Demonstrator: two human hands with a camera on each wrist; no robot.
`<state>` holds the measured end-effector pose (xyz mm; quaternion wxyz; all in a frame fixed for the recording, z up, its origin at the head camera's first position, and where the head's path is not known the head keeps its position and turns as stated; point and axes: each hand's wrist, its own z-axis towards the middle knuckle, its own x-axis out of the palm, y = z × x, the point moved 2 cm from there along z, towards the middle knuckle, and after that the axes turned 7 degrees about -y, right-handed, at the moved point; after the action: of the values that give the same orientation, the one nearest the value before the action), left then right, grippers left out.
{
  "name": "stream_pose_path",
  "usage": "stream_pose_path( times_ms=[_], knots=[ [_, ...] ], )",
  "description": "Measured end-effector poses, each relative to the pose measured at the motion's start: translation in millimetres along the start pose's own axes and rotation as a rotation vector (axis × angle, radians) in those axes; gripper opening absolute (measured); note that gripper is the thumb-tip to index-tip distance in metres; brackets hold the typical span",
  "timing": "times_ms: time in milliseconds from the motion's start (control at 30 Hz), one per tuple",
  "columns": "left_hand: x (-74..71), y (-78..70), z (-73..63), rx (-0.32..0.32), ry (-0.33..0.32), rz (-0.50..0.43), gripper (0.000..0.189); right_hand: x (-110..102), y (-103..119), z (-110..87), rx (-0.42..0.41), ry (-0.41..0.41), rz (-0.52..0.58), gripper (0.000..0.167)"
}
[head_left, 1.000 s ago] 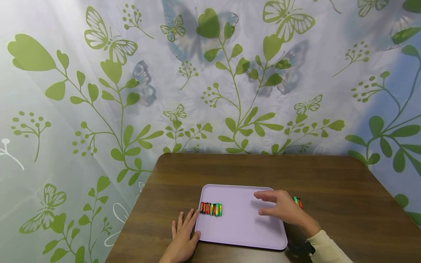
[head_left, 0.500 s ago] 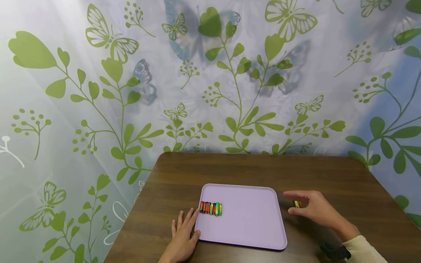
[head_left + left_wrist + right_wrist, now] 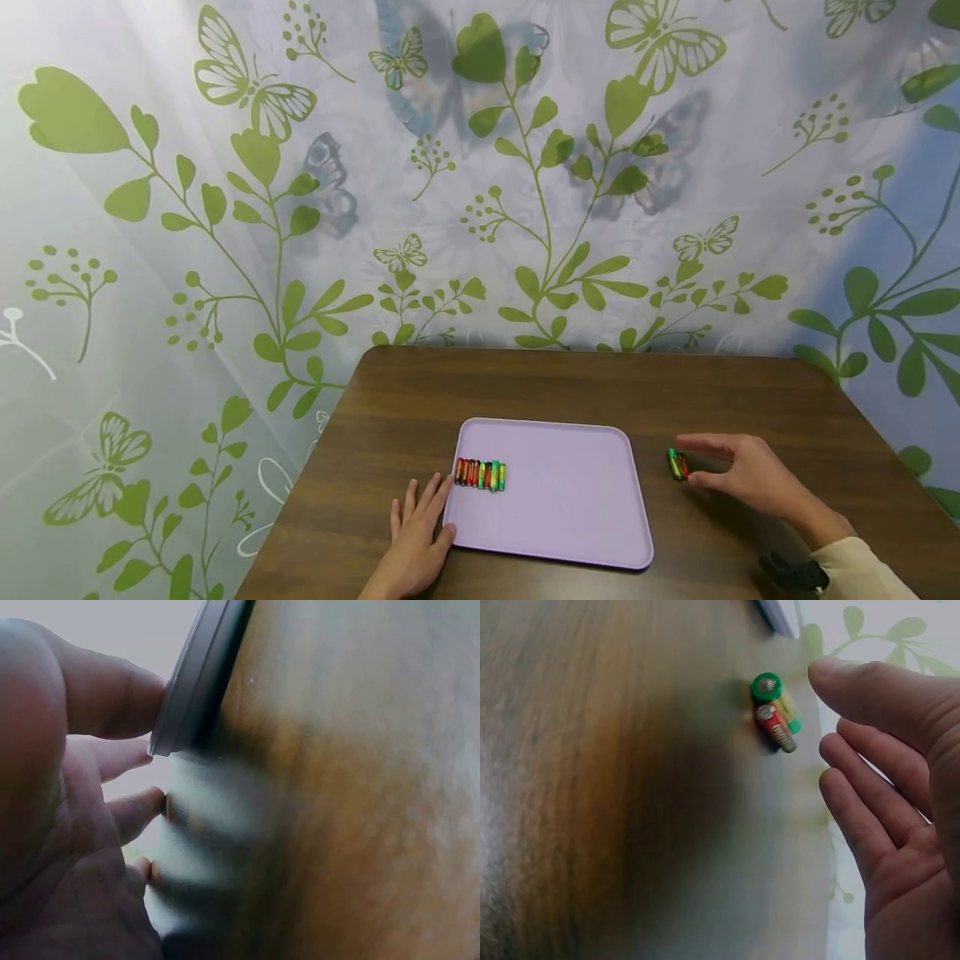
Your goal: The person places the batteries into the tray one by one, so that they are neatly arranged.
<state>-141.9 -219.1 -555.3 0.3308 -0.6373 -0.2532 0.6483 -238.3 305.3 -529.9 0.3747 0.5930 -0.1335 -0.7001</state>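
right hand moved off tray, now beside two loose batteries

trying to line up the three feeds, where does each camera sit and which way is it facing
Head: worn on the head, looking forward and down at the table, lilac tray, both hands, a cream sleeve.
Left wrist: low beside the left hand, facing the tray's edge, which the thumb touches.
Right wrist: behind the open right hand, facing two loose batteries on the wood.
Shared: head and right wrist both show those batteries and the right hand.
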Motion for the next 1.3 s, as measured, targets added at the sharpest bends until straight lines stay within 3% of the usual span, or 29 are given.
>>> stream_pose_path(
  times_ms=[400, 900, 1300],
  knots=[
    [0.1, -0.2, -0.6, -0.012, 0.008, 0.016, 0.070, 11, -18, 3.3, -0.011, 0.009, -0.122, 0.056],
    [-0.2, -0.1, -1.8, -0.023, 0.018, 0.011, 0.070, 17, -14, 4.1, -0.072, -0.040, -0.163, 0.049],
    [0.1, 1.4, -1.5, -0.023, 0.018, 0.018, 0.070, 13, 0, -6.8, -0.047, -0.096, -0.170, 0.049]
  ],
)
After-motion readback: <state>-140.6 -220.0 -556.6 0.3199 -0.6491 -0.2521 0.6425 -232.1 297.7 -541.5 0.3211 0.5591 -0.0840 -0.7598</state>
